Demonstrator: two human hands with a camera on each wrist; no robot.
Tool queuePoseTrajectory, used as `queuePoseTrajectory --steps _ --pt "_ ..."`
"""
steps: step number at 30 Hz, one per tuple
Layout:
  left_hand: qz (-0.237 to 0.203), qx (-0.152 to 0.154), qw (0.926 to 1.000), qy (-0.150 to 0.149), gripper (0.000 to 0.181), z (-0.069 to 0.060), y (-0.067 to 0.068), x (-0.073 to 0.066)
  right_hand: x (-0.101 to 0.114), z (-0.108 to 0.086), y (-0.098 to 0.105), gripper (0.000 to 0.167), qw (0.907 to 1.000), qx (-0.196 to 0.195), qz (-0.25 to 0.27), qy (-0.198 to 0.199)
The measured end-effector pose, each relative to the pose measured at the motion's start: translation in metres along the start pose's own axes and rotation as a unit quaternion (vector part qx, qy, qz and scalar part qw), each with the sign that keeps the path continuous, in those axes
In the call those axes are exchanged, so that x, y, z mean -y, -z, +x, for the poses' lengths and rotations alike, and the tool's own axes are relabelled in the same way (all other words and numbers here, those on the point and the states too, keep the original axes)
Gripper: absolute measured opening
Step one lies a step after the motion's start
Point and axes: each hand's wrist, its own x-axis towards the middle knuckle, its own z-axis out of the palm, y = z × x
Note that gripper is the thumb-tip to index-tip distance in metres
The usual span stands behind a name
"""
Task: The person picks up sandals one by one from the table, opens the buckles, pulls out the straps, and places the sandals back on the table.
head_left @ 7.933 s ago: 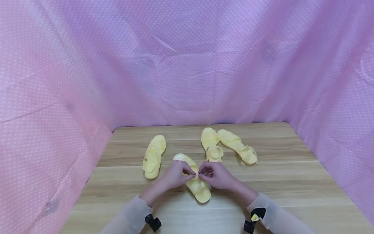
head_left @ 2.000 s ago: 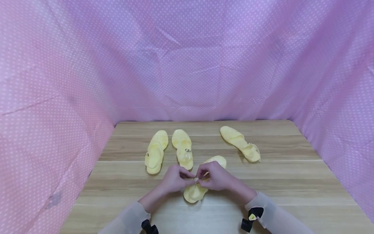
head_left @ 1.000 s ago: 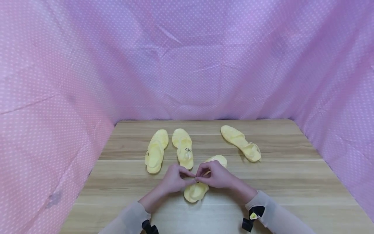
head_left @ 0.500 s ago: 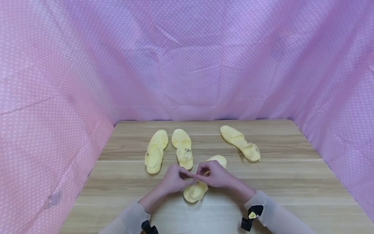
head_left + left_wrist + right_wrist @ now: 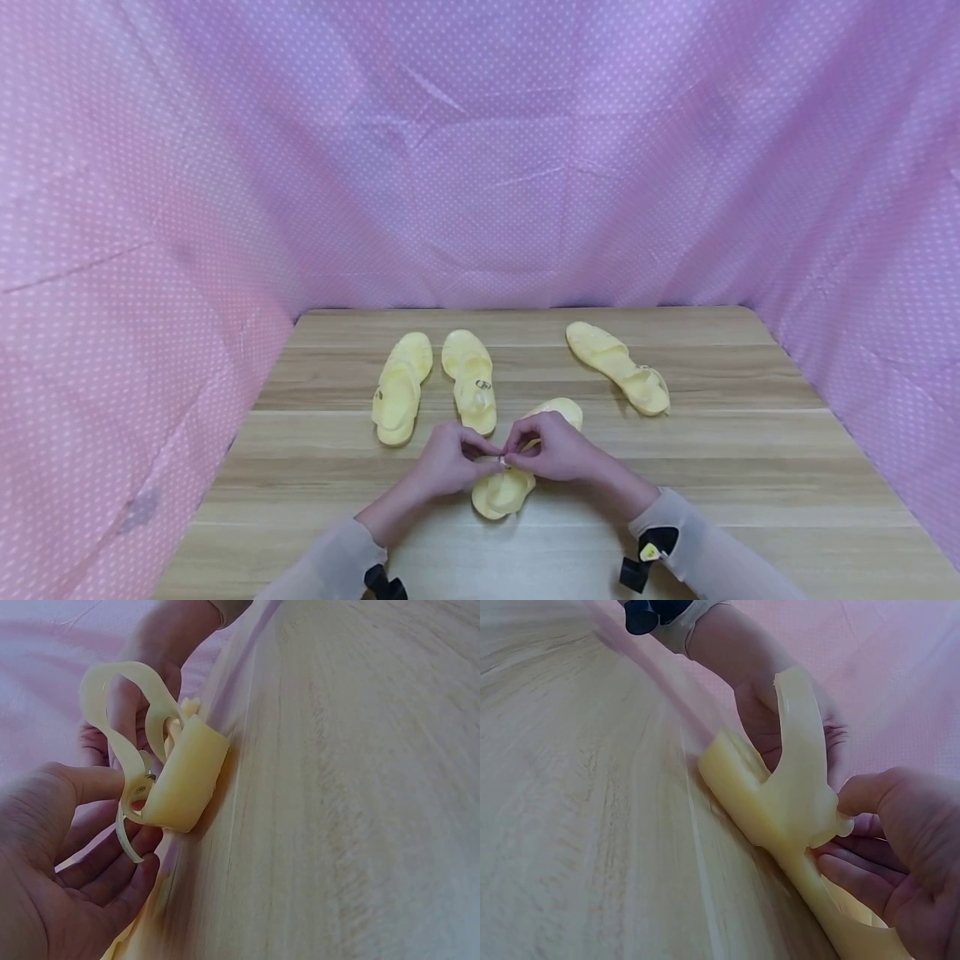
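Observation:
A pale yellow sandal (image 5: 504,493) lies slantwise on the table in front of me, its toe pointing away to the right. Both hands meet over its ankle strap and partly cover its middle. In the left wrist view, my left hand (image 5: 79,859) pinches the strap (image 5: 112,739) by the small buckle, and the strap's loose end hangs below. From the other side, the thumb and fingers of my right hand (image 5: 900,851) pinch the strap where it joins the sandal's side. Whether the strap is fully through the buckle cannot be made out.
Two more yellow sandals, the left one (image 5: 397,392) and its neighbour (image 5: 471,379), lie side by side at the back left. A further sandal (image 5: 618,367) lies slanted at the back right. Pink dotted cloth (image 5: 495,208) hangs around the wooden table (image 5: 712,467).
Since the oldest frame, a different sandal is under my hands, and another one now lies beside the left sandal. Over the last second, only my fingertips shift slightly at the strap.

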Motion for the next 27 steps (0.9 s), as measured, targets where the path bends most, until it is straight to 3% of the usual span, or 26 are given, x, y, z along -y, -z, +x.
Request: queuePoseTrajectory --steps 12,22,27 --pt "0.021 0.008 0.9997 0.006 0.016 -0.0001 0.002 0.0008 0.0036 0.0035 -0.0034 0.007 0.9996 -0.014 -0.021 -0.007" --pt "0.019 0.011 0.9997 0.008 0.015 0.0005 0.002 -0.0019 0.0024 0.0034 0.0028 0.005 0.9997 0.016 -0.007 -0.018" --pt "0.01 0.009 0.9999 0.006 0.017 0.0003 0.002 -0.0008 -0.0018 0.0038 0.0022 0.006 0.9998 0.021 0.004 -0.006"
